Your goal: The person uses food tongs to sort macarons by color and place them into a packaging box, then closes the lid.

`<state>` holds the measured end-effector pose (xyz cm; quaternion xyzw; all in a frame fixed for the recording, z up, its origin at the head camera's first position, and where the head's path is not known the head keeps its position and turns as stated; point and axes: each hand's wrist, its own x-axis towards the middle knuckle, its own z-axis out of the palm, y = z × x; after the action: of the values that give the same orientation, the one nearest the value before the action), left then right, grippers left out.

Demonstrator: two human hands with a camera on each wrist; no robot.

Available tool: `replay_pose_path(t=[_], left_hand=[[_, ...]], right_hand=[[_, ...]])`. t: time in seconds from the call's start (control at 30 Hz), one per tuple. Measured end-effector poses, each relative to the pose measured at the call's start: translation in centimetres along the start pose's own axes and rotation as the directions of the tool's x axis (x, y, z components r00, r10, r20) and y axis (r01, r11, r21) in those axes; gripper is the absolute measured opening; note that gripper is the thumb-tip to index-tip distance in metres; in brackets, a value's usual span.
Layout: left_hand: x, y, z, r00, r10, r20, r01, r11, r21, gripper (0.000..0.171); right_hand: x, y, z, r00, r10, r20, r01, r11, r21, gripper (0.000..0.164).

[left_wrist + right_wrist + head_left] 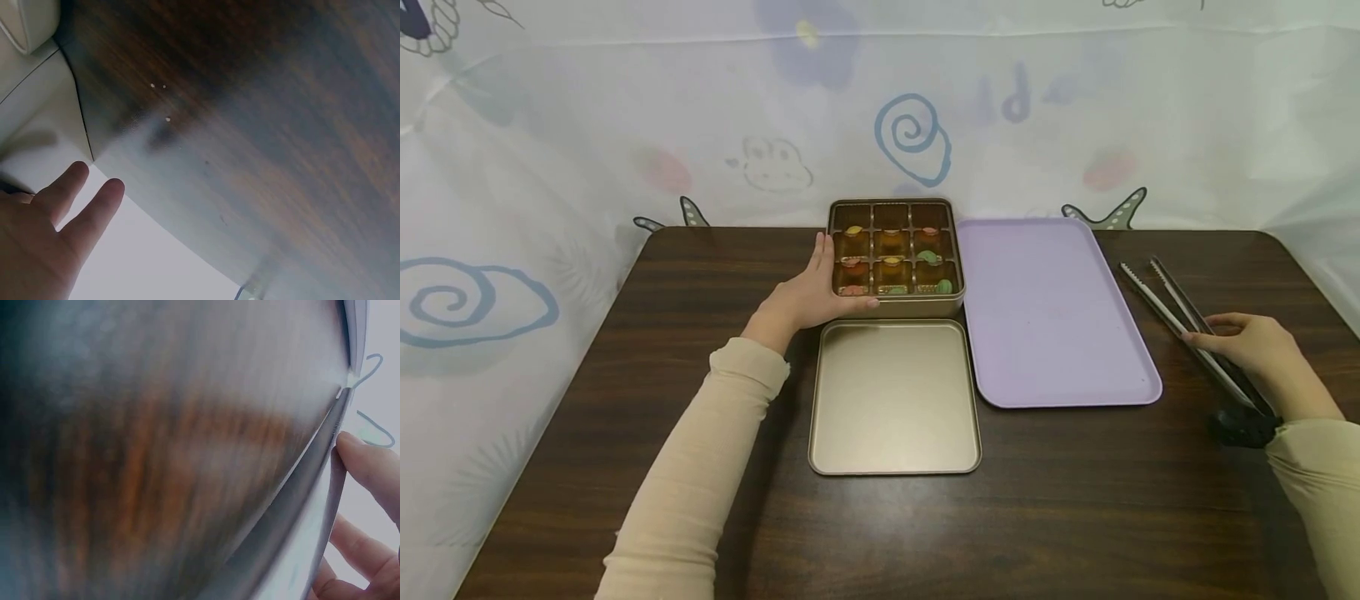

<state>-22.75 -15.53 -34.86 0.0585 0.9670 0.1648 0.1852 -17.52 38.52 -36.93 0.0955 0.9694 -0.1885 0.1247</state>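
A square gold tin (901, 308) with a gridded insert stands at the back middle of the table. Small yellow, red and green pieces (928, 257) lie in its compartments. My left hand (808, 292) rests against the tin's left side, fingers straight and the thumb along its front wall. At the right, my right hand (1251, 346) holds a pair of metal tongs (1165, 308) with a black handle end, thumb and fingers around the arms. The tongs' tips are spread apart and point away from me. In the right wrist view, fingers (369, 469) touch a tong arm.
A flat gold lid (895, 400) lies in front of the tin. The lilac tray (1052, 317) sits between the tin and the tongs. Beneath everything is a dark wooden table (1037, 500), with a patterned white curtain (1000, 108) behind it.
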Motion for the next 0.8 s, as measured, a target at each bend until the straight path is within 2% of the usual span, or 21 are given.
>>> replay_pose_path(t=[0.27,0.43,0.57,0.67,0.8], left_hand=[[-0.1,0.0,-0.1,1.0,0.01,-0.002,-0.01,1.0,0.02,0.122],[0.0,0.0,0.0,0.999,0.025,-0.022,-0.023,0.997,0.07,0.12],[-0.1,-0.1,0.0,0.999,0.028,-0.042,-0.024,0.996,0.089,0.116],[-0.1,-0.2,0.0,0.998,0.037,-0.053,-0.032,0.995,0.094,0.115],[-0.1,-0.5,-0.1,0.995,0.078,-0.064,-0.068,0.987,0.148,0.116]], right_hand=[[-0.2,0.0,0.1,1.0,0.005,0.006,-0.006,0.999,0.047,0.08],[-0.9,-0.7,0.2,0.996,0.001,-0.086,0.011,0.99,0.142,0.073],[-1.4,-2.2,0.0,0.985,-0.072,-0.156,0.096,0.984,0.153,0.063],[-1.9,-4.0,-0.2,0.975,-0.133,-0.176,0.159,0.977,0.143,0.058],[-2.9,-7.0,-0.1,0.953,-0.233,-0.193,0.259,0.958,0.122,0.052]])
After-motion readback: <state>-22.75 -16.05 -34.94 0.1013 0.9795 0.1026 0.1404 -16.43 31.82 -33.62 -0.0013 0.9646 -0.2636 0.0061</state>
